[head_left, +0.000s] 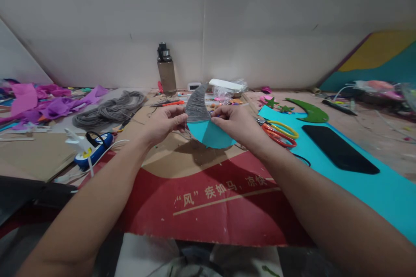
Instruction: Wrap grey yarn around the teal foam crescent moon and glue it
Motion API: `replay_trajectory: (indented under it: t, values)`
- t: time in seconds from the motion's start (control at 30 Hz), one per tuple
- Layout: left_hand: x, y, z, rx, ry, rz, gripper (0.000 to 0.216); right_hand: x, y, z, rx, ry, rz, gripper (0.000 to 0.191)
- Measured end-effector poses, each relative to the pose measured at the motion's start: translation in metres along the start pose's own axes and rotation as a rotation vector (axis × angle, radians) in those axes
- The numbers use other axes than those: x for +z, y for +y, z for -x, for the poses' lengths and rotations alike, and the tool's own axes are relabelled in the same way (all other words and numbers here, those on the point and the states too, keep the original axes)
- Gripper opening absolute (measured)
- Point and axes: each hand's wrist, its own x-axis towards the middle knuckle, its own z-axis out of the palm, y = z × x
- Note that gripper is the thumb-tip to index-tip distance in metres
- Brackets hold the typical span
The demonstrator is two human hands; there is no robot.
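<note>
A turquoise crescent cut-out (211,134) is held up in front of me, its pointed upper part covered with rows of grey cord (196,106). The rounded lower part shows bare turquoise. My left hand (167,121) is closed, pinching the left edge near where the cord ends. On the opposite edge, at about the same height, the closed fingers of my right hand (234,120) grip the crescent. Fingertips behind the piece are hidden. Below it lies a red and brown cardboard sheet (211,220) with printed characters.
A bundle of grey cord (110,110) and a blue power strip (92,151) lie left. Scissors (281,134) and a black phone (339,149) rest on a turquoise sheet (367,199) at right, near a green crescent (312,110). A bottle (167,73) stands behind.
</note>
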Motion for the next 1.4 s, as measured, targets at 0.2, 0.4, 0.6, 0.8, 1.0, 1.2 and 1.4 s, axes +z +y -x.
replay_trajectory:
  t: [0.2,0.4,0.6,0.8,1.0,1.2,1.4]
  values:
    - [0.002,0.0,-0.001,0.01,0.02,-0.044,0.03,0.002,0.009,-0.006,0.06,-0.001,-0.042,0.016]
    - [0.0,-0.004,-0.002,0.002,0.057,-0.007,0.025,-0.001,0.003,-0.004,0.113,-0.065,-0.14,0.014]
    - [0.003,-0.004,-0.002,-0.059,0.064,0.146,0.029,-0.005,-0.002,-0.002,0.196,-0.101,-0.245,0.014]
    - [0.002,-0.007,-0.003,-0.065,0.073,0.224,0.029,-0.005,-0.001,-0.003,0.182,-0.108,-0.261,0.014]
    - [-0.003,-0.011,-0.006,-0.039,0.071,0.257,0.028,-0.006,-0.002,-0.003,0.139,-0.135,-0.308,0.019]
    - [-0.004,-0.009,-0.006,-0.027,0.102,0.248,0.03,-0.008,-0.002,-0.001,0.071,-0.152,-0.33,0.02]
    - [-0.004,-0.008,-0.005,-0.002,0.104,0.192,0.031,-0.007,-0.002,-0.002,0.062,-0.141,-0.333,0.015]
